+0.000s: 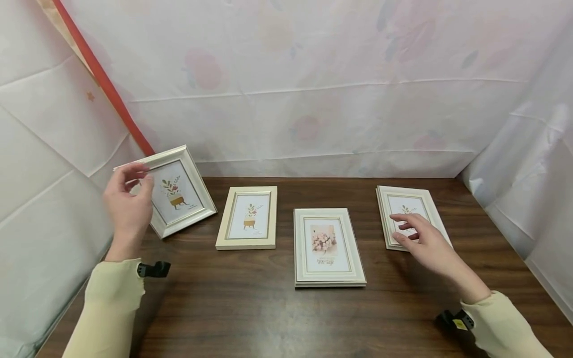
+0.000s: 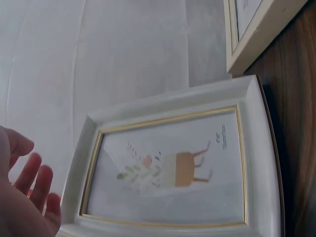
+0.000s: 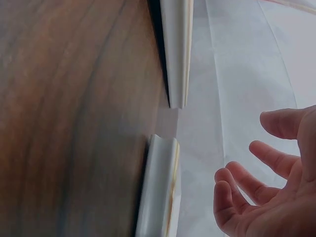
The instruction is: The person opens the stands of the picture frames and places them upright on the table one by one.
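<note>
My left hand (image 1: 132,196) is at the upper left of a white picture frame (image 1: 200,186). In the left wrist view its loosely bent fingers show beside the frame's top edge, holding nothing. This frame stands tilted up on the table's left side, with a potted-plant print inside a gold inner border. On the right, my right hand (image 1: 425,242) hovers over the lower part of another white picture frame (image 1: 438,214), fingers loosely bent and thumb apart. It covers part of that frame's plant print. The right wrist view shows the same hand (image 3: 266,187) with nothing in its grasp.
A cream picture frame (image 1: 226,219) and a white frame with a flower photo (image 1: 358,263) lie between the hands. They rest on a dark wooden table (image 1: 224,308). White cloth (image 1: 313,124) hangs behind, with a red strip (image 1: 100,74) at left.
</note>
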